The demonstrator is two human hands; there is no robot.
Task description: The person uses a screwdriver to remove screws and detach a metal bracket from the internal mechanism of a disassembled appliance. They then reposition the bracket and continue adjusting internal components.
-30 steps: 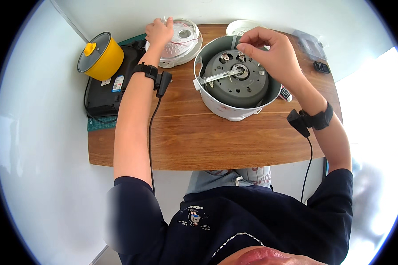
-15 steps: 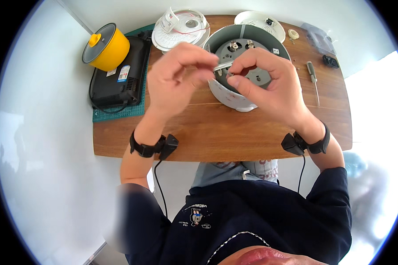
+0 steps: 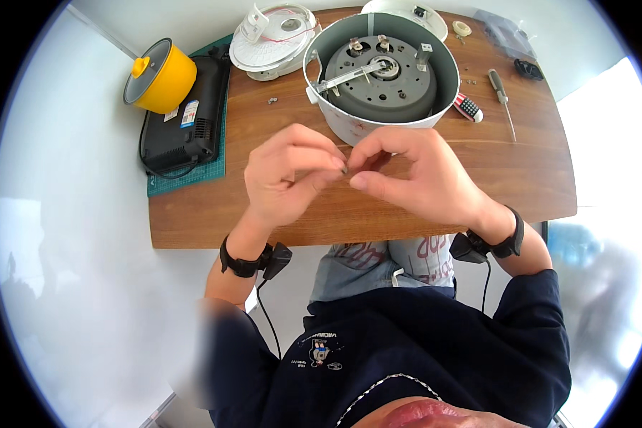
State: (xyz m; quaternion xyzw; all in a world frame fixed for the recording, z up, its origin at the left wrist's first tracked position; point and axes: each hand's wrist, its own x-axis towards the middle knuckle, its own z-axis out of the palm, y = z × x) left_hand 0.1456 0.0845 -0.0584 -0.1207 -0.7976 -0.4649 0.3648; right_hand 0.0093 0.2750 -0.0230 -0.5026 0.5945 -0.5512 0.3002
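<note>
Over the front half of the table, my left hand (image 3: 287, 175) pinches a tiny dark metal piece (image 3: 344, 170) between thumb and fingertips. My right hand (image 3: 422, 172) meets it from the other side, its index finger and thumb curled close to the piece. Whether the right fingertips also grip something is too small to tell. Just beyond both hands stands a round white appliance housing (image 3: 349, 128) with its top open. Inside it sit a grey metal disc (image 3: 367, 89), upright metal terminals and a long silvery lever (image 3: 353, 75) running from the rim to the centre.
Left of the housing lie small screws (image 3: 272, 100) and a white round cover with wires (image 3: 274, 46). A yellow pot (image 3: 171, 78) rests on a black appliance (image 3: 182, 139) over a green mat (image 3: 216, 160). At right are a screwdriver (image 3: 501, 93) and a patterned handle (image 3: 469, 108).
Both hands have drawn back from over the housing toward me, still close together. The lever and disc now show uncovered. The whole view has shifted slightly.
</note>
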